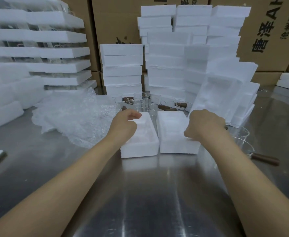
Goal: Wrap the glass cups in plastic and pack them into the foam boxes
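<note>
Two white foam boxes lie side by side on the steel table, the left foam box (141, 142) with its open cavity up and the right foam box (174, 134) beside it. My left hand (125, 124) rests on the left box's left wall, fingers curled over its rim. My right hand (205, 125) grips the right edge of the right box. Several glass cups (140, 103) with brown handles stand behind the boxes. Two more glass cups (243, 144) sit at the right. A heap of bubble wrap (75, 117) lies to the left.
Tall stacks of foam boxes (174, 65) rise behind the cups, with more foam trays (37, 53) stacked at the left. A foam lid (225, 96) leans against the right stack. Cardboard cartons (268, 31) line the back. The steel table (149, 194) stretches toward me.
</note>
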Motion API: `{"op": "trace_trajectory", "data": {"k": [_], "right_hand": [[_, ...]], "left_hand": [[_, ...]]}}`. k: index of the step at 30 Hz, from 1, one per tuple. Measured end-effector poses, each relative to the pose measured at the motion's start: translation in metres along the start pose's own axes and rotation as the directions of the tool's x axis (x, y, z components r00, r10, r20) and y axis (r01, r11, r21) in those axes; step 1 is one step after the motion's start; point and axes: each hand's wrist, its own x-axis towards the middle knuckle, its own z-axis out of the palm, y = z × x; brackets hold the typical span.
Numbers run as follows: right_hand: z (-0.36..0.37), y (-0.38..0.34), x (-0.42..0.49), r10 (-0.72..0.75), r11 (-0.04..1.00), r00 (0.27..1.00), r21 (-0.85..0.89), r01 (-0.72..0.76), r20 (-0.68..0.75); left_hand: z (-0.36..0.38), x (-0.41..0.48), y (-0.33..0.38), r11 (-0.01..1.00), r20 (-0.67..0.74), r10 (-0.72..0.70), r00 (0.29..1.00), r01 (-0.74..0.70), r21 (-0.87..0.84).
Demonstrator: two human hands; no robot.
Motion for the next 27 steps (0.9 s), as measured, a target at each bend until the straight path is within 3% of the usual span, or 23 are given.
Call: {"op": "trace_trajectory", "data": {"k": [7, 10, 12, 14, 17, 21, 27], "right_hand": [[0.009, -0.007, 0.005, -0.121, 0.992, 0.992, 0.029, 0.121, -0.019], [0.004, -0.003, 0.004, -0.093, 0.992, 0.994, 0.086, 0.097, -0.056], [-0.006, 0.003, 0.003, -0.042, 0.989, 0.987, 0.13, 0.063, -0.156], [-0.015, 0.016, 0.004, 0.028, 0.992, 0.979, 0.124, -0.002, -0.204], [-0.018, 0.04, 0.009, 0.161, 0.982, 0.981, 0.117, -0.148, -0.111], [-0.009, 0.05, 0.013, 0.17, 0.973, 0.984, 0.149, -0.177, 0.06], [-0.009, 0.044, 0.013, 0.175, 0.972, 0.984, 0.164, -0.168, -0.032]], "left_hand": [[-0.001, -0.005, 0.011, 0.998, 0.086, -0.009, 0.996, 0.003, 0.065], [-0.003, -0.014, 0.018, 0.963, 0.008, 0.147, 0.989, -0.145, 0.225], [-0.004, -0.024, 0.029, 0.875, 0.021, 0.325, 0.945, -0.309, 0.373], [-0.001, -0.034, 0.04, 0.762, 0.166, 0.429, 0.888, -0.454, 0.461], [0.014, -0.048, 0.045, 0.583, 0.382, 0.445, 0.81, -0.586, 0.564], [0.033, -0.055, 0.032, 0.355, 0.517, 0.45, 0.728, -0.677, 0.645], [0.035, -0.047, 0.024, 0.242, 0.537, 0.504, 0.676, -0.707, 0.664]]}}
